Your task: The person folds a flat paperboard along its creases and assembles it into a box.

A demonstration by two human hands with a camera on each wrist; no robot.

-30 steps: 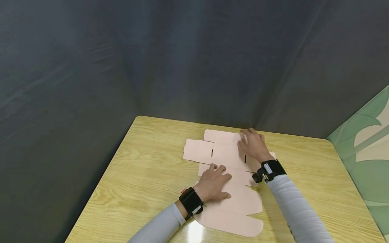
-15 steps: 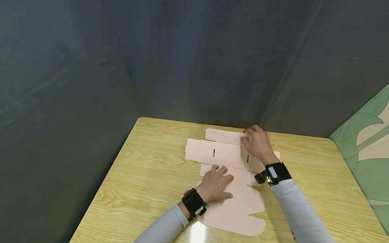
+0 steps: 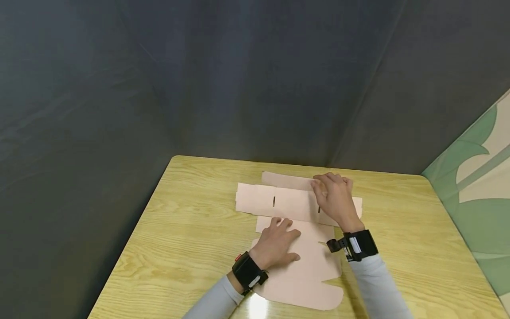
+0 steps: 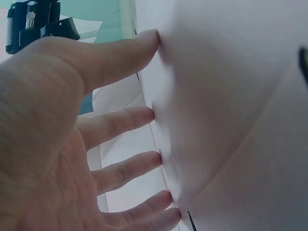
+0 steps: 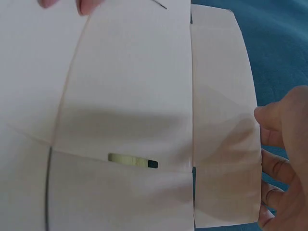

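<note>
A pale pink cardboard box blank with slots and side flaps lies unfolded on the table. My left hand rests on its middle panels, fingers spread; the left wrist view shows the fingertips of that hand pressing on the card. At the far edge, my right hand grips the right part of the end flap, which tilts up a little. In the right wrist view, the thumb and curled fingers of the right hand meet the outer edge of this flap; some fingertips are hidden behind it.
The wood-grain table ends just beyond the blank, against a dark curtain. A green and cream patterned cloth hangs at the right. Both wrists wear black camera bands.
My right hand has tilted the far flap upward from lying nearly flat. The left hand stays on the blank. The whole head view has shifted slightly.
</note>
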